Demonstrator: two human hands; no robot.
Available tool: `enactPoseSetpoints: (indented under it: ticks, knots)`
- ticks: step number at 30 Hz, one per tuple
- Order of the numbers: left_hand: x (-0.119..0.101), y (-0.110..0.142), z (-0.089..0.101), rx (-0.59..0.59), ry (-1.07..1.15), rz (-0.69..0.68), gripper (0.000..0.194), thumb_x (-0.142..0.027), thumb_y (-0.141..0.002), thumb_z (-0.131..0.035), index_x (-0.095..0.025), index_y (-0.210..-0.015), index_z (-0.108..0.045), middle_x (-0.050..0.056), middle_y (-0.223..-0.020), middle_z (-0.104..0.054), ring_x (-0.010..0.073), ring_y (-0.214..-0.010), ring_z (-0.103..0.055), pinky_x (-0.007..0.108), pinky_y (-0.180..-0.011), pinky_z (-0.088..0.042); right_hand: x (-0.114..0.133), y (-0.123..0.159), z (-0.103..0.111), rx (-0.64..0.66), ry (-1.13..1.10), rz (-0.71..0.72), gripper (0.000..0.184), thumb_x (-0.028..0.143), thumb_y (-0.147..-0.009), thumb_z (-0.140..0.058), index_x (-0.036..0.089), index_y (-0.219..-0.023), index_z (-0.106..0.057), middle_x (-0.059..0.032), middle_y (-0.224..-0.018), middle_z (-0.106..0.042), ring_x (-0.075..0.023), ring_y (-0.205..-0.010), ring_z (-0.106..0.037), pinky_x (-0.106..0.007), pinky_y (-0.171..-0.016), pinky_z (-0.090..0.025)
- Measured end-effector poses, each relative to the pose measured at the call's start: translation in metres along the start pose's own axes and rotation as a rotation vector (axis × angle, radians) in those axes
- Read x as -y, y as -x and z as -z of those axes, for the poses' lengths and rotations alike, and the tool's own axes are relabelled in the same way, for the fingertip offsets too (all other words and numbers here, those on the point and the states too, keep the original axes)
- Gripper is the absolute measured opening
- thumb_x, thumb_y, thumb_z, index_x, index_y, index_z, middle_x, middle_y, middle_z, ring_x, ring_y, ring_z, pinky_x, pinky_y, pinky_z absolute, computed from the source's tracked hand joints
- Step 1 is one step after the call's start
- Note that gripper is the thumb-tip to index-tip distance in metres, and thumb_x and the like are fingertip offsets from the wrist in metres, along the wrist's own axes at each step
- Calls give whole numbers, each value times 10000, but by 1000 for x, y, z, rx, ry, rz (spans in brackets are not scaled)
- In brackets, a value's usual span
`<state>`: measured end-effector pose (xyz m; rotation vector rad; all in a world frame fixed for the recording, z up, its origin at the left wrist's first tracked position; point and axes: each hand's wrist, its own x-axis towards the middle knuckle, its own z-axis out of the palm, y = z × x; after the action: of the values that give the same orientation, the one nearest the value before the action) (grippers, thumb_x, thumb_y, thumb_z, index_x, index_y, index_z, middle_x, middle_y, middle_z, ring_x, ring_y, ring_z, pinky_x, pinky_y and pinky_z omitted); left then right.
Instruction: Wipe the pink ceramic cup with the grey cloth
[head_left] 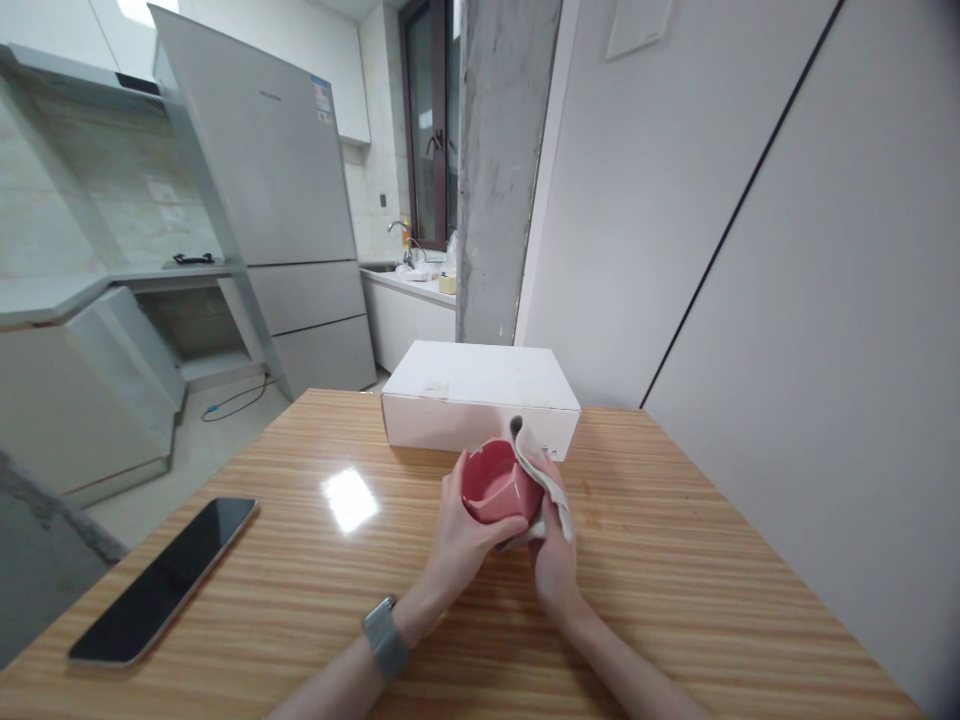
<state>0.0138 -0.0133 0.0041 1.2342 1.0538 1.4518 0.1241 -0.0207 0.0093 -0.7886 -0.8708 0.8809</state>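
Note:
A glossy pink bowl is tilted so that its inside faces me, above the wooden table. My left hand is closed around its left side, thumb along the near edge. On the other side, my right hand grips a pale grey cloth and presses it against the bowl's outer right wall. The cloth hangs partly below the bowl, and folds of it hide some of my right fingers. A watch is on my left wrist.
Just behind the bowl, a white box lies on the wooden table. A dark-screened phone rests at the left. Farther back stand a fridge, a sink counter and a concrete pillar; a white wall runs along the right.

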Motion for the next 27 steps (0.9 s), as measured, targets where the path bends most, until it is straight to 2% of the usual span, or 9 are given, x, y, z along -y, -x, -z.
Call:
enactPoseSetpoints:
  ticks: [3,7,10,12,14,17,20,25,27]
  knots:
    - [-2,5,-1,99,73,-2,960,-294,-637,-794,-224,-1428,-254,143,-1401,-388,275,-1293,-405,419,-1071,-348,-3,-3,3,7,53,46,370,475,-836,-555,233,-1095,-663,-20,-1348,-534,-215,-1316,-385,-382,-1120,-226]
    - [-10,8,-2,249,195,37,768,-300,-765,-686,-258,-1421,-288,128,-1394,-412,262,-1262,-444,416,-1041,-391,2,-21,6,-146,-149,-221,347,469,-813,-575,232,-1044,-676,-19,-1149,-675,-224,-1171,-547,-394,-1027,-383]
    - [-11,5,1,169,26,23,848,-292,-678,-761,-254,-1404,-324,127,-1349,-423,256,-1133,-539,424,-975,-450,10,-30,8,-136,-294,-438,316,456,-778,-587,212,-943,-702,-32,-974,-734,-241,-1004,-649,-390,-908,-493]
    - [-10,1,5,117,-108,-35,964,-277,-568,-833,-252,-1397,-341,113,-1321,-425,265,-1140,-525,435,-1000,-429,14,-31,8,-86,-336,-532,294,442,-767,-588,201,-884,-711,-45,-899,-746,-252,-949,-669,-394,-864,-521]
    - [-11,-2,10,157,-126,-81,1061,-246,-504,-863,-253,-1412,-314,104,-1329,-432,280,-1209,-474,439,-1052,-380,16,-29,5,-46,-350,-568,270,424,-761,-601,200,-863,-713,-49,-870,-748,-255,-945,-671,-392,-862,-525]
    - [-14,-3,13,234,-24,-64,1077,-205,-528,-849,-242,-1432,-267,103,-1334,-480,287,-1228,-471,448,-1071,-359,16,-22,-1,0,-369,-548,277,428,-760,-617,208,-901,-708,-43,-921,-744,-253,-988,-656,-395,-896,-507]
    - [-13,-3,8,161,62,-19,1010,-193,-561,-829,-243,-1417,-295,105,-1324,-509,287,-1209,-499,448,-1052,-384,13,-13,-4,-6,-355,-452,330,471,-777,-605,228,-982,-694,-30,-1027,-722,-248,-1085,-611,-399,-952,-469]
    - [-10,-2,0,54,230,39,898,-255,-655,-778,-262,-1404,-283,126,-1386,-449,282,-1229,-493,415,-998,-443,4,2,-4,48,-47,-94,347,445,-792,-618,255,-1076,-673,-15,-1231,-628,-216,-1277,-443,-372,-1094,-298]
    - [-11,0,0,69,240,63,902,-268,-675,-766,-267,-1418,-255,126,-1397,-438,275,-1242,-483,412,-1014,-427,2,3,-3,54,-2,-34,344,434,-798,-618,256,-1087,-669,-8,-1270,-602,-205,-1299,-413,-366,-1117,-252]
